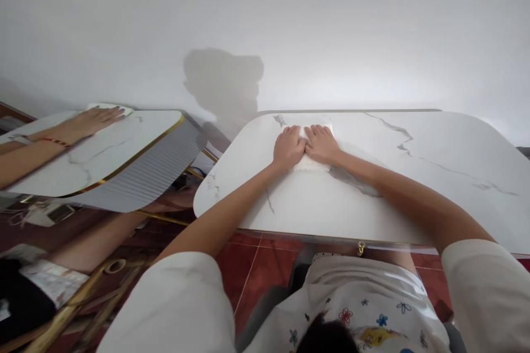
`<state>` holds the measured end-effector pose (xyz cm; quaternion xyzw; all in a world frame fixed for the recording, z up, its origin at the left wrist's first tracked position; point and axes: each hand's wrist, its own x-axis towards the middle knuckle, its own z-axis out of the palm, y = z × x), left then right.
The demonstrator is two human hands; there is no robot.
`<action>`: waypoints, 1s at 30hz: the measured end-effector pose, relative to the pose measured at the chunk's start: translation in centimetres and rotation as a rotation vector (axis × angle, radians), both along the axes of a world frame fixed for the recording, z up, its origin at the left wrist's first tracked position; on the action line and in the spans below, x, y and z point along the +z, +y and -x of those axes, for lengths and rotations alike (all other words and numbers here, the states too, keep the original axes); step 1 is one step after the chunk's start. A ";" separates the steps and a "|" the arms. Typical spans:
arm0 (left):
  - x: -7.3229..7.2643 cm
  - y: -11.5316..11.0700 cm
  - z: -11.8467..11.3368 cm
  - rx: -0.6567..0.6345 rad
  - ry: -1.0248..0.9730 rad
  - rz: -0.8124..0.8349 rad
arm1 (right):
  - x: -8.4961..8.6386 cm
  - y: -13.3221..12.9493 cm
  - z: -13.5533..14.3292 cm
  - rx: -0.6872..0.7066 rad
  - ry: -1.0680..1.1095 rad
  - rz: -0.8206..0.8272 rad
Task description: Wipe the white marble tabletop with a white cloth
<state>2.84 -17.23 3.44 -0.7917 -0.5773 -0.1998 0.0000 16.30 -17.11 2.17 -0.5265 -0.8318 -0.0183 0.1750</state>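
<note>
Left hand (289, 147) and right hand (322, 143) lie side by side, thumbs touching, palms down and fingers flat, pressing a folded white cloth (308, 164) onto the marble-patterned tabletop (414, 187). Neither hand grips; both are spread open upon the cloth. The cloth sits near the far edge, toward the far left corner. The step in hand appears to be wiping the surface; the next stroke would call for steady downward pressure while sliding the cloth along. At left, another person's hand (93, 121) rests flat on a cloth on a separate gold-rimmed table (124, 149).
</note>
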 end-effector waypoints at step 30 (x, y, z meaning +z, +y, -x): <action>-1.2 12.1 -2.3 -0.085 -0.024 -0.021 | 0.0 9.0 -1.7 -0.165 -0.012 0.005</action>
